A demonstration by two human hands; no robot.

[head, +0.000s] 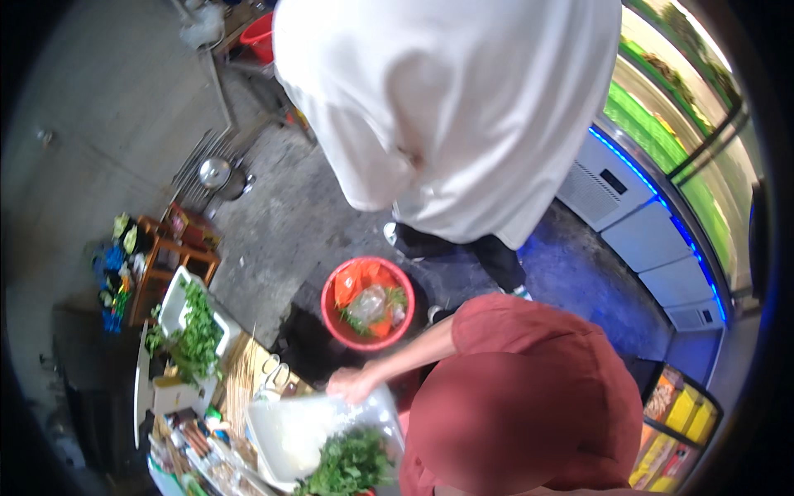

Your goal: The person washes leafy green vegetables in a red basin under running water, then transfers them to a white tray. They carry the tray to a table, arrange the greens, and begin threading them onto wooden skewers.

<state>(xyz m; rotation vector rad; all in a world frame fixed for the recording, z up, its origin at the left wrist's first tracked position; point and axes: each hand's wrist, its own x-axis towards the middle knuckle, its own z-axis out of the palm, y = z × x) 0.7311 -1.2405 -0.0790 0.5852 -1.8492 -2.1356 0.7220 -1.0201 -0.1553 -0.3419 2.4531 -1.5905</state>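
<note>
A sleeve of the red shirt leads to my left hand (355, 383), closed over the upper rim of a translucent plastic bin (279, 443). Leafy green herbs (348, 462) lie in the bin's lower right part. My right hand is out of view. Beyond my left hand, a round red plastic basin (326, 313) stands on the floor; it holds orange-red plastic bags (349, 286), a clear plastic bag (367, 304) and some greens. More leafy greens (197, 332) fill and overhang a white tub (175, 291) at the left.
A person in a loose white shirt (459, 111) stands close by at the top. Wooden skewers (240, 372) and packaged goods (205, 443) lie at the lower left. A lidded metal pot (215, 173) stands upper left; white cabinets (645, 242) with blue lights line the right.
</note>
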